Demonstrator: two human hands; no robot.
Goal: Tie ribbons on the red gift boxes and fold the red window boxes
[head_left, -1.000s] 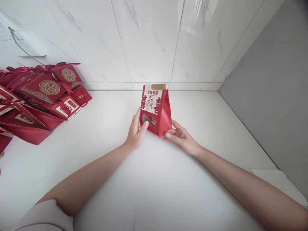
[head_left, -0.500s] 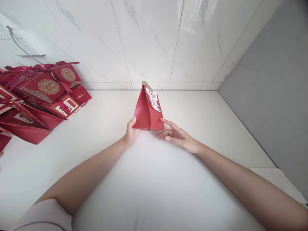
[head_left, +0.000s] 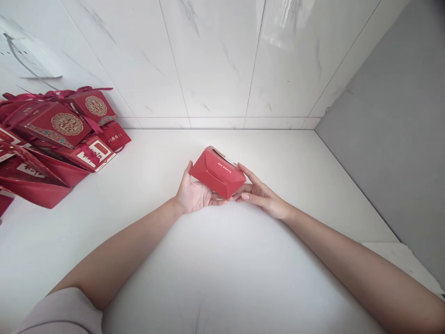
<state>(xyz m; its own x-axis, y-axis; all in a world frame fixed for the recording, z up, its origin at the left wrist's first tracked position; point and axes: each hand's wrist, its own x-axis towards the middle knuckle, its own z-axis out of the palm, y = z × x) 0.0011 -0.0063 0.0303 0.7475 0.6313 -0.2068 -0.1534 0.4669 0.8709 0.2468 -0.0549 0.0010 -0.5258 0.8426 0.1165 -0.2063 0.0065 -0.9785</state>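
One red box (head_left: 217, 174) is held over the tabletop (head_left: 225, 260), between the left hand (head_left: 194, 195) and the right hand (head_left: 266, 197). It is tilted, so its folded base with small white print is turned to the viewer, while its gold strip (head_left: 217, 152) is left at the far edge. By the left hand the box is clasped from below: the thumb is set against its left end and the fingers are bent under its lower edge, probably because the weight is well carried there. The right hand is half spread; its index finger is laid on the right end of the box, perhaps for steadying, but whether the box is really pinched by it cannot be told.

To the left of the box, well apart, a pile of gift boxes (head_left: 67, 127) with dark ribbons (head_left: 93, 124) is seen. Behind the box, space is limited by a tiled wall (head_left: 212, 60); far to its right, by a grey panel (head_left: 392, 116).
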